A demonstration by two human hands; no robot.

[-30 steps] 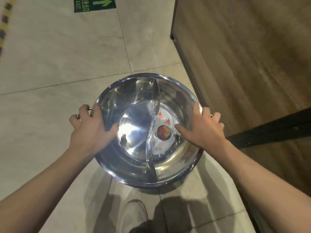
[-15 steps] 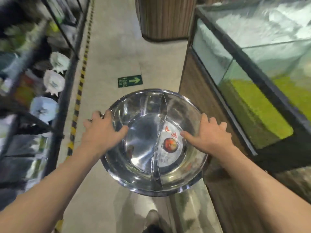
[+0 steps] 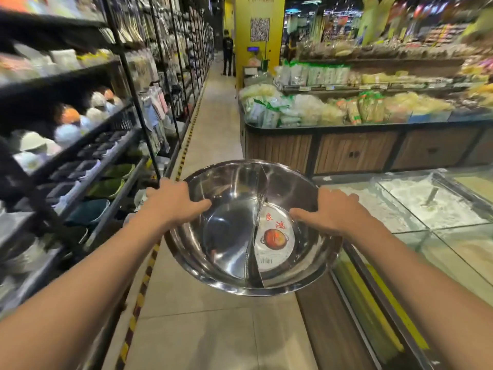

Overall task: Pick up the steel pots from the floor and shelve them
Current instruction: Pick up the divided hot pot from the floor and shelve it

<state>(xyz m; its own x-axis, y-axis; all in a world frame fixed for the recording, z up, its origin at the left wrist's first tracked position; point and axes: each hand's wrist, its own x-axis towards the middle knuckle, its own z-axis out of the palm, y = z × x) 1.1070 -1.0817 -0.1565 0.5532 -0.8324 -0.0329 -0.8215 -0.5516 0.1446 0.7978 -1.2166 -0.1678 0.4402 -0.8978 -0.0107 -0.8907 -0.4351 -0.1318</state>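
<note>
Both hands are on the pot: the left hand [image 3: 173, 202] grips the left rim with its thumb hooked inside the bowl, and the right hand [image 3: 333, 209] grips the right rim the same way, thumb lying down the inner wall. Between them hangs a divided steel hotpot [image 3: 234, 231], held level in the air at about waist height over the aisle floor [image 3: 213, 329]. A curved partition splits it in two, and a round paper label [image 3: 276, 241] with red characters sits in the right half.

To the left runs a black wire shelving rack [image 3: 117, 161] stocked with bowls and other housewares; to the right, a glass-topped case [image 3: 426, 209], with a wooden-fronted produce counter [image 3: 373, 150] beyond it. A person [image 3: 228, 53] stands far down the aisle.

As I judge it, the picking up is done for this pot; it is off the floor but not yet on any shelf, and no other pots are visible here.

A second ago the view pointed straight down at tiles with the pot low; now it looks along the aisle, the pot higher, the grip unchanged.
</note>
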